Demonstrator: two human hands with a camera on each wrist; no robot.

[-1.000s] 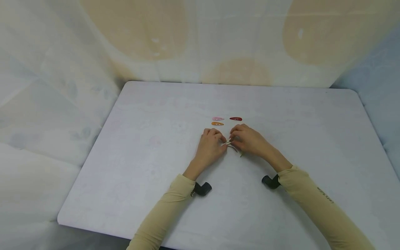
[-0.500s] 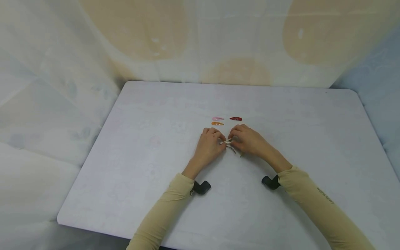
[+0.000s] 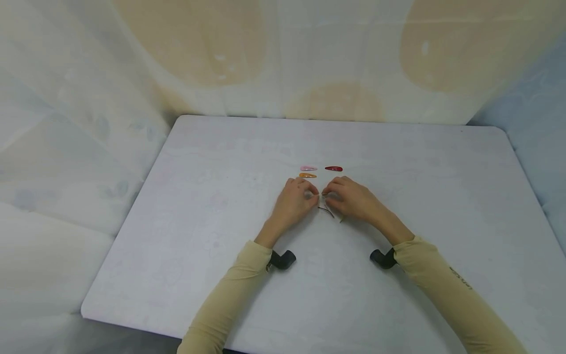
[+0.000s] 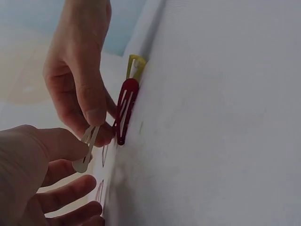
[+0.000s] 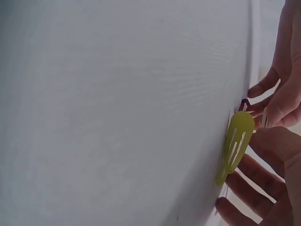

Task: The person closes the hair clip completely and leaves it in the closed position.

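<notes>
Together, the left hand [image 3: 293, 202] and the right hand [image 3: 352, 199] are pinching a pale hair clip [image 4: 87, 149] between thumbs and fingertips, just above the white table [image 3: 221, 221] near its middle. Under the hands, a dark red clip [image 4: 124, 111] and a yellow-green clip [image 5: 235, 145] are lying on the table, close together. Just beyond the fingers, a pink clip [image 3: 308, 168], an orange clip [image 3: 307, 175] and a far red clip [image 3: 333, 168] are lying in a small group.
</notes>
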